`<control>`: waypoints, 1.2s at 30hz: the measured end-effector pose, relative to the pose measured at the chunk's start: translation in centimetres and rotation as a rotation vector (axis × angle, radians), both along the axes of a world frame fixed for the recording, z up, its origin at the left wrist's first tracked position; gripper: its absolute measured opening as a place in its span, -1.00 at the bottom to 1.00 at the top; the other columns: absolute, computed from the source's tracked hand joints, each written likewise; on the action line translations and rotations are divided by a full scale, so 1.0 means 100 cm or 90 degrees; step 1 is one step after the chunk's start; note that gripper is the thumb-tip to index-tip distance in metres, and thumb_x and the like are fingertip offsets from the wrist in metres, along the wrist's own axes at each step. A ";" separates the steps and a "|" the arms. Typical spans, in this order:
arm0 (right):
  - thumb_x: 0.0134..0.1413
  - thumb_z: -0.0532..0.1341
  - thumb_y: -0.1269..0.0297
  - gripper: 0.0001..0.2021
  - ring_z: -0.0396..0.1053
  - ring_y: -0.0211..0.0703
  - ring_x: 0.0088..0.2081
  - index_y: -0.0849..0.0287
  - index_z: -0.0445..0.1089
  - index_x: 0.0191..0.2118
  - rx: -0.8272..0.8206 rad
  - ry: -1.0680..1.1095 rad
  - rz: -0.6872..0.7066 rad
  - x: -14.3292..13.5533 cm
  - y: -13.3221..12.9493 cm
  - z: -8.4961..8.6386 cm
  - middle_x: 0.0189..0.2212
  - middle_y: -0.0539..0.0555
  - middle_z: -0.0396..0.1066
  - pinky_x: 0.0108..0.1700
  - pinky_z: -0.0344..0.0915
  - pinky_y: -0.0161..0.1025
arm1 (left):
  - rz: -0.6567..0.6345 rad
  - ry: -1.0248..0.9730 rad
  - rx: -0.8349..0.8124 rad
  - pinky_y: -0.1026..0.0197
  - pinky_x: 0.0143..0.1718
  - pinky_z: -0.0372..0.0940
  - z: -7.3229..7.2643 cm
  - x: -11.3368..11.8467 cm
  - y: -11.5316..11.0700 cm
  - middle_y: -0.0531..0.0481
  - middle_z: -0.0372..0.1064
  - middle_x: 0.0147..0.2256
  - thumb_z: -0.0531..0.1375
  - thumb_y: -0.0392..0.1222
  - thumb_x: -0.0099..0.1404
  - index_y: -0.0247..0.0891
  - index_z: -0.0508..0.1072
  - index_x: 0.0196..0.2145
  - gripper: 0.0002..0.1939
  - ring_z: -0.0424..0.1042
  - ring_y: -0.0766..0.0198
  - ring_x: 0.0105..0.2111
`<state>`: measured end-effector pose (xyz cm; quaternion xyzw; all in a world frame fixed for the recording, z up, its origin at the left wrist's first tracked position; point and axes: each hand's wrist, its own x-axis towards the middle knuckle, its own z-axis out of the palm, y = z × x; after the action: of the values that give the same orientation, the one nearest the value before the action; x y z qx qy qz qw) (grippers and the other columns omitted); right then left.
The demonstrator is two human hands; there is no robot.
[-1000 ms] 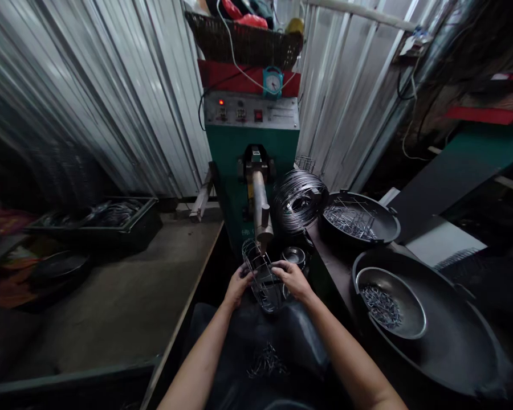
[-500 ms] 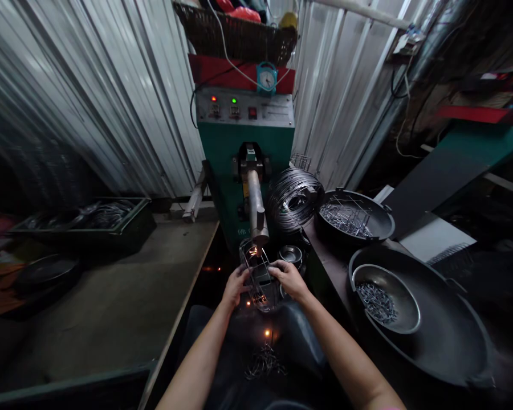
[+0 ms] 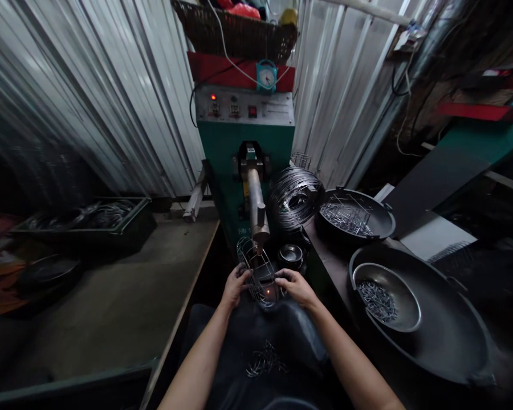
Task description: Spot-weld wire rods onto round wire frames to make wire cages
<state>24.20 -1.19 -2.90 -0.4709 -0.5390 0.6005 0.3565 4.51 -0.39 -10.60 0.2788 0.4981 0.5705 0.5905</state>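
A wire basket frame [image 3: 244, 250] of thin bent metal rods is at the tip of a spot welder's electrode arm [image 3: 256, 199]. My left hand [image 3: 235, 286] is closed on the frame's left side. On the right, my right hand [image 3: 298, 287] has its fingers pinched at the frame's other side; the exact grip is small and dark. One orange spark [image 3: 268, 291] glows low in the frame. Several curved wire pieces [image 3: 265, 360] lie on the dark apron over my lap.
The green welding machine [image 3: 222, 145] stands ahead with a small clock [image 3: 267, 75]. To the right are a wire coil [image 3: 294, 196], a pan of wire pieces [image 3: 353, 216] and a bowl [image 3: 410, 307] inside a large pan [image 3: 448, 341]. A green bin [image 3: 123, 228] sits left.
The bright sparks at the electrode tip have died down to one low glow. The green light on the machine has gone off. My right hand has shifted slightly right and down.
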 end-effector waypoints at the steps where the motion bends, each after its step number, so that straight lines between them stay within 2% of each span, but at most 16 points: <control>1: -0.25 0.29 0.14 -0.75 0.23 -0.30 -0.51 0.20 0.43 -0.41 -0.004 -0.001 0.001 0.000 -0.001 -0.002 -0.55 -0.05 0.34 -0.42 0.16 -0.31 | -0.005 0.000 -0.003 0.20 -0.38 0.35 0.000 0.000 0.000 -0.23 0.31 -0.07 0.33 -0.04 -0.05 -0.27 0.31 -0.01 -0.35 0.33 0.05 -0.10; 6: -0.20 0.29 0.12 -0.74 0.28 -0.25 -0.41 0.21 0.45 -0.40 0.008 0.003 0.022 0.007 -0.014 -0.010 -0.48 -0.01 0.39 -0.29 0.20 -0.27 | -0.012 -0.001 -0.032 0.23 -0.35 0.33 0.000 0.004 -0.012 -0.20 0.33 -0.12 0.36 -0.06 -0.09 -0.27 0.29 0.02 -0.30 0.35 0.10 -0.12; 10: -0.15 0.27 0.12 -0.75 0.30 -0.22 -0.37 0.20 0.44 -0.37 0.048 0.008 0.016 0.005 -0.020 -0.004 -0.45 0.00 0.40 -0.24 0.20 -0.25 | -0.027 -0.003 -0.023 0.25 -0.43 0.31 0.002 0.010 -0.022 -0.15 0.37 -0.24 0.34 0.00 -0.09 -0.31 0.34 -0.04 -0.34 0.37 0.16 -0.25; 13: -0.12 0.24 0.15 -0.78 0.30 -0.20 -0.35 0.19 0.43 -0.37 0.086 -0.007 0.005 -0.004 -0.015 0.008 -0.45 0.00 0.39 -0.24 0.21 -0.25 | -0.051 -0.014 -0.022 0.26 -0.47 0.29 0.008 0.012 -0.021 -0.12 0.37 -0.30 0.31 0.04 -0.07 -0.32 0.39 -0.13 -0.43 0.37 0.22 -0.35; 17: -0.12 0.21 0.18 -0.81 0.30 -0.18 -0.35 0.19 0.42 -0.39 0.112 -0.025 -0.012 -0.017 -0.002 0.020 -0.46 0.00 0.40 -0.22 0.21 -0.24 | -0.039 -0.020 -0.047 0.27 -0.49 0.26 0.012 0.010 -0.013 -0.08 0.35 -0.37 0.28 0.08 -0.07 -0.33 0.42 -0.23 -0.49 0.33 0.29 -0.43; 24: -0.16 0.23 0.15 -0.79 0.31 -0.19 -0.37 0.20 0.42 -0.43 0.095 0.002 -0.034 -0.027 0.012 0.019 -0.48 0.01 0.41 -0.24 0.22 -0.25 | -0.048 -0.059 -0.083 0.21 -0.50 0.29 0.011 0.010 -0.008 -0.04 0.33 -0.45 0.28 0.06 -0.05 -0.33 0.42 -0.31 -0.56 0.33 0.28 -0.50; 26: -0.19 0.25 0.13 -0.76 0.31 -0.21 -0.38 0.20 0.42 -0.41 0.065 0.029 -0.037 -0.026 0.008 0.016 -0.47 0.01 0.40 -0.27 0.23 -0.27 | -0.046 -0.064 -0.090 0.21 -0.51 0.30 0.012 0.011 -0.009 -0.03 0.33 -0.47 0.29 0.03 -0.05 -0.34 0.41 -0.32 -0.59 0.32 0.29 -0.53; 30: -0.21 0.26 0.10 -0.74 0.19 -0.31 -0.54 0.19 0.37 -0.42 0.016 0.027 -0.053 -0.024 0.003 0.013 -0.58 -0.06 0.29 -0.48 0.13 -0.35 | -0.035 -0.056 -0.111 0.26 -0.58 0.27 0.018 0.010 -0.009 -0.03 0.32 -0.48 0.28 0.04 -0.04 -0.33 0.40 -0.34 -0.60 0.31 0.32 -0.55; 33: -0.21 0.24 0.10 -0.75 0.10 -0.35 -0.59 0.21 0.35 -0.45 0.029 0.017 -0.059 -0.028 0.007 0.018 -0.64 -0.10 0.21 -0.53 0.05 -0.37 | -0.040 -0.065 -0.148 0.28 -0.60 0.25 0.022 0.009 -0.006 -0.02 0.29 -0.51 0.27 0.04 -0.02 -0.34 0.40 -0.36 -0.62 0.30 0.33 -0.58; 36: -0.22 0.23 0.10 -0.74 0.10 -0.35 -0.57 0.22 0.35 -0.47 0.049 0.011 -0.062 -0.032 0.012 0.024 -0.63 -0.09 0.21 -0.53 0.05 -0.37 | -0.060 -0.095 -0.197 0.23 -0.57 0.27 0.023 0.009 -0.005 -0.03 0.29 -0.53 0.25 0.03 0.02 -0.34 0.41 -0.35 -0.63 0.30 0.31 -0.59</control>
<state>20.99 0.01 -0.46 -0.4776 -0.5351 0.5651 0.4078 5.45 -0.90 -8.32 0.1643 0.5210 0.4777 0.6880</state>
